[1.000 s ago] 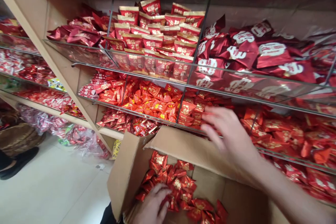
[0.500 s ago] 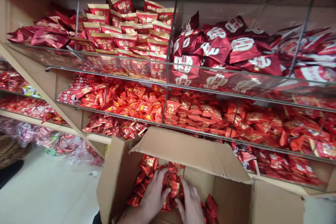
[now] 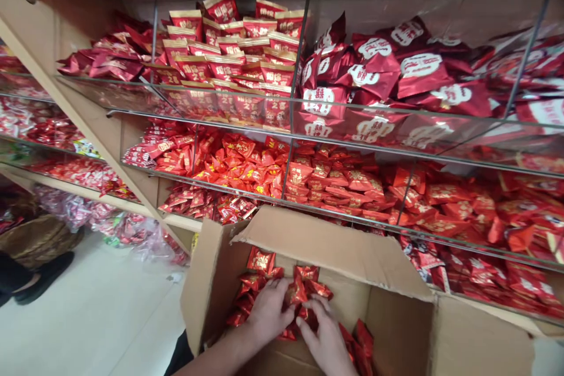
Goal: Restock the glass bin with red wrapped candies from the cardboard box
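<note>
An open cardboard box [image 3: 330,247] stands below the shelves with small red packets [image 3: 261,259] inside it. Both of my hands are down in the box. My left hand [image 3: 269,312] rests on the packets at the left, its fingers curled over some of them. Close to its right, my right hand [image 3: 324,332] bends its fingers around red packets [image 3: 298,290] between the two hands. More red packets [image 3: 362,343] lie to the right of my right hand. The undersides of my fingers are partly hidden.
Glass-fronted shelves [image 3: 247,191] full of red packets run behind the box. At the far left are a wicker basket [image 3: 42,241], a person's dark shoe [image 3: 46,279] and plastic bags [image 3: 106,220] along the pale floor [image 3: 101,317].
The view has shifted, showing more of the left side and the person's foot. My hands have moved over the packets, and my right hand's fingers are more bent. Packets between them have shifted.
</note>
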Tool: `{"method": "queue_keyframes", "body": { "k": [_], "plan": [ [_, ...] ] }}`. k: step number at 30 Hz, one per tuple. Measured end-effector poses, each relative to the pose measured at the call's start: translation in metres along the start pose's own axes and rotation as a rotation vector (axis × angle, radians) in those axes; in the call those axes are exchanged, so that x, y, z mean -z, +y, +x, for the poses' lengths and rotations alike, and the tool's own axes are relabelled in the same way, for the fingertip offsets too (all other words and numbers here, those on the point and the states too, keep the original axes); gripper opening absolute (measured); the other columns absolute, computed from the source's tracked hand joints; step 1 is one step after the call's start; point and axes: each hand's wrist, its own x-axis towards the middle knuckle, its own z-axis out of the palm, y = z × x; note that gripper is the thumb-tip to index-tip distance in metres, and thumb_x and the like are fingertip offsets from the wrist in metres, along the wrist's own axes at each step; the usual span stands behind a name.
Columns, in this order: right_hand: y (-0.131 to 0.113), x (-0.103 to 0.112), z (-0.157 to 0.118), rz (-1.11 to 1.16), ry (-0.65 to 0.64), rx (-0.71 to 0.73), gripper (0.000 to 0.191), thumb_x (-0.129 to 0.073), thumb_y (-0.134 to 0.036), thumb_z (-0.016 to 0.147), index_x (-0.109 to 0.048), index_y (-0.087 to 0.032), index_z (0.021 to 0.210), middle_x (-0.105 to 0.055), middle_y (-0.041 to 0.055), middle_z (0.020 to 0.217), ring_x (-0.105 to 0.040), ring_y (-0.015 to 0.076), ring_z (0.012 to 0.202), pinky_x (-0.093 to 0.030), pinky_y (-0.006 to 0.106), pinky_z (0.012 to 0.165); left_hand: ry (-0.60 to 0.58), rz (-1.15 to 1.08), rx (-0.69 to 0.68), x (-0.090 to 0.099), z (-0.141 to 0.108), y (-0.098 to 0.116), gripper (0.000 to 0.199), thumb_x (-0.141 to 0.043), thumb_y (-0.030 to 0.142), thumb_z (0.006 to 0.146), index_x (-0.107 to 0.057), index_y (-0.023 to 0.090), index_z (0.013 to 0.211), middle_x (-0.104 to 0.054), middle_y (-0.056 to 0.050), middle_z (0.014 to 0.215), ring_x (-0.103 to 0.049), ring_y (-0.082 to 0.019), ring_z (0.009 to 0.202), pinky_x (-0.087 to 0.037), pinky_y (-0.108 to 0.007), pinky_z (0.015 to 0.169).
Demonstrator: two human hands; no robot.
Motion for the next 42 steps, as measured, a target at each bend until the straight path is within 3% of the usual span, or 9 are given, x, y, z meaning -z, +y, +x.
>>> {"method": "queue_keyframes", "body": {
  "k": [6,9,11,16,22,28,32,36,42],
  "plan": [
    [-0.039,0.026,-0.009,0.524,-0.161,-0.124,0.041,-0.062,-0.032,0.071,-0.05,-0.021,0.109,-0.064,0.0068,0.097,-0.061,0.0202,0.086,-0.049,0.035,0.078,-0.01,-0.375,0.112,0.01,-0.024,0.04,0.056,-0.056,0.025,0.075,-0.028,0.018,0.124,-0.059,-0.006,0.096,-0.057,-0.016,0.088,-0.046,-0.03,0.077],
    [-0.052,0.035,-0.014,0.544,-0.123,-0.17,0.035,-0.063,-0.033,0.07,-0.054,-0.02,0.101,-0.064,0.0055,0.091,-0.061,0.0199,0.083,-0.048,0.033,0.076,-0.116,-0.777,0.179,0.024,-0.033,0.059,0.049,-0.064,0.031,0.071,-0.041,0.019,0.113,-0.059,-0.003,0.089,-0.057,-0.013,0.076,-0.045,-0.022,0.062],
    [-0.06,0.038,-0.018,0.567,-0.091,-0.226,0.03,-0.06,-0.035,0.073,-0.056,-0.019,0.098,-0.065,0.0047,0.085,-0.061,0.0191,0.077,-0.049,0.032,0.073,-0.142,-0.88,0.228,0.033,-0.036,0.065,0.038,-0.064,0.037,0.071,-0.052,0.017,0.1,-0.058,0.001,0.073,-0.053,-0.008,0.059,-0.04,-0.018,0.052],
    [-0.076,0.039,-0.023,0.773,-0.156,-0.291,0.027,-0.058,-0.037,0.075,-0.057,-0.018,0.095,-0.064,0.0013,0.069,-0.061,0.0161,0.064,-0.05,0.03,0.065,-0.043,-0.939,0.232,0.041,-0.037,0.071,0.022,-0.064,0.034,0.072,-0.063,0.014,0.083,-0.058,0.003,0.066,-0.047,-0.005,0.055,-0.038,-0.018,0.054],
    [-0.08,0.037,-0.021,0.774,-0.056,-0.362,0.028,-0.059,-0.041,0.073,-0.057,-0.018,0.089,-0.065,0.0028,0.074,-0.062,0.017,0.065,-0.05,0.03,0.063,0.015,-0.919,0.241,0.034,-0.035,0.08,0.02,-0.066,0.033,0.07,-0.066,0.014,0.074,-0.057,0.004,0.06,-0.045,-0.005,0.052,-0.037,-0.018,0.054],
    [-0.08,0.033,-0.021,0.905,-0.017,-0.381,0.017,-0.059,-0.037,0.074,-0.056,-0.02,0.077,-0.057,-0.0034,0.067,-0.053,0.0116,0.062,-0.044,0.023,0.062,0.058,-0.983,0.196,0.03,-0.033,0.088,0.025,-0.061,0.031,0.075,-0.061,0.013,0.057,-0.053,0.004,0.055,-0.046,-0.007,0.051,-0.038,-0.019,0.053],
    [-0.081,0.029,-0.022,1.049,0.022,-0.378,0.015,-0.06,-0.033,0.074,-0.054,-0.02,0.068,-0.052,-0.0041,0.065,-0.048,0.0104,0.06,-0.04,0.022,0.058,0.036,-1.065,0.238,0.025,-0.035,0.088,0.026,-0.058,0.035,0.077,-0.06,0.013,0.064,-0.053,0.002,0.053,-0.046,-0.008,0.047,-0.038,-0.02,0.048],
    [-0.085,0.03,-0.02,1.154,0.09,-0.443,0.014,-0.06,-0.035,0.073,-0.057,-0.022,0.075,-0.058,-0.0027,0.07,-0.05,0.0116,0.059,-0.043,0.024,0.057,-0.008,-1.018,0.222,0.02,-0.039,0.086,0.024,-0.064,0.032,0.072,-0.06,0.014,0.087,-0.059,0.0,0.07,-0.05,-0.009,0.057,-0.041,-0.022,0.055],
    [-0.075,0.037,-0.022,0.863,0.137,-0.407,0.023,-0.063,-0.035,0.071,-0.059,-0.022,0.088,-0.064,0.0014,0.083,-0.058,0.0156,0.074,-0.048,0.027,0.067,-0.142,-0.894,0.181,0.023,-0.044,0.08,0.022,-0.061,0.03,0.074,-0.061,0.013,0.088,-0.06,-0.002,0.076,-0.054,-0.013,0.069,-0.043,-0.026,0.068]
  ]
}}
